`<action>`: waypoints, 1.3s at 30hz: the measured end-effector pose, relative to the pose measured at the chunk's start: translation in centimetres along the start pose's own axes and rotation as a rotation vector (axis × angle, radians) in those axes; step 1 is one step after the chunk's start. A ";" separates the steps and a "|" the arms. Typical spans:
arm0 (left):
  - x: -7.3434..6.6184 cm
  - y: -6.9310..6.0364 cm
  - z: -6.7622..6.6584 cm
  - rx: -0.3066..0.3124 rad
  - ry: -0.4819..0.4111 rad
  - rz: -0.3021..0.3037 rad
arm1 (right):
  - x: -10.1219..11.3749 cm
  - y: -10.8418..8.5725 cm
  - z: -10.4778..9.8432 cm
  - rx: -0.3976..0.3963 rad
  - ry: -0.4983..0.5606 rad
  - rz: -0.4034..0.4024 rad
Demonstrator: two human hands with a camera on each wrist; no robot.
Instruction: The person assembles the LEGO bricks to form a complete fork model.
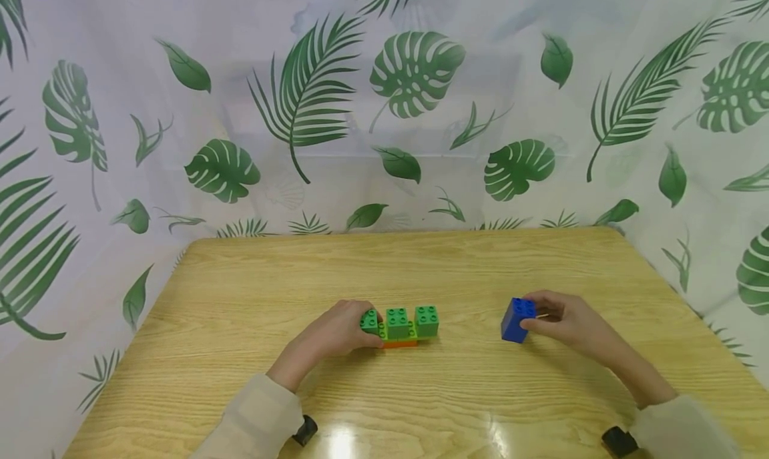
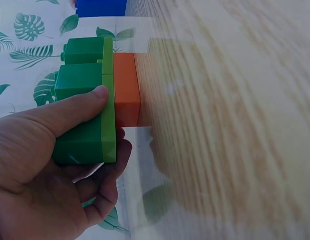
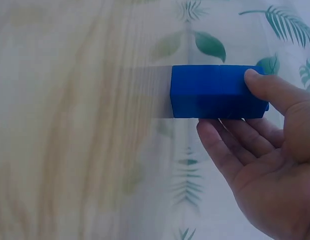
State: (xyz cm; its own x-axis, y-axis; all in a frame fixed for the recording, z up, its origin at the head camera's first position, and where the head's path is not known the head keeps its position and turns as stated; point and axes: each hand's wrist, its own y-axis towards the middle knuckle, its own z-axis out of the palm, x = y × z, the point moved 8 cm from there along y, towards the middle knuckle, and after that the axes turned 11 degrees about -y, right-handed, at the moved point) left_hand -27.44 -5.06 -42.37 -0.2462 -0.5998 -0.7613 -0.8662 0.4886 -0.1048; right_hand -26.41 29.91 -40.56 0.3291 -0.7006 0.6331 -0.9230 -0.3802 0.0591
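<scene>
Near the middle of the table, my left hand [image 1: 344, 329] grips the left end of a toy brick assembly. In it, several green bricks [image 1: 396, 322] with studs on top sit on a light green layer [image 2: 108, 142], and an orange brick [image 2: 126, 90] lies beneath. The left wrist view shows my thumb on the near side and my fingers curled round the far side. Farther right, my right hand [image 1: 571, 322] pinches a tall blue block [image 1: 515, 322] with studs on top, apart from the green bricks. Its thumb presses one side, seen in the right wrist view, with fingers opposite.
The wood-grain table [image 1: 444, 392] spreads under both hands. Behind it and along its sides hangs a white cloth [image 1: 336, 192] printed with green leaves. Black straps or devices [image 1: 305, 431] show at both sleeve cuffs.
</scene>
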 end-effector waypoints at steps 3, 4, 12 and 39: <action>0.0 0.0 0.0 -0.001 -0.005 -0.008 | 1.2 0.3 1.0 0.040 0.027 -0.023; 0.0 0.0 0.0 -0.002 -0.007 -0.011 | 1.7 0.3 1.4 0.054 0.035 -0.034; 0.2 -0.1 0.0 -0.005 -0.013 -0.021 | 4.7 0.7 4.6 0.117 0.045 -0.049; -0.3 -0.1 0.0 -0.014 0.009 -0.007 | 12.3 2.2 10.9 0.166 0.046 -0.136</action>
State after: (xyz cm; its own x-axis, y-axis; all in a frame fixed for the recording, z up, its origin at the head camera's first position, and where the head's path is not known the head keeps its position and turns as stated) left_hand -27.26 -4.95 -42.14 -0.2438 -0.6086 -0.7551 -0.8740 0.4753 -0.1009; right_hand -22.22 13.85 -41.07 0.4354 -0.6092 0.6628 -0.8240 -0.5663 0.0208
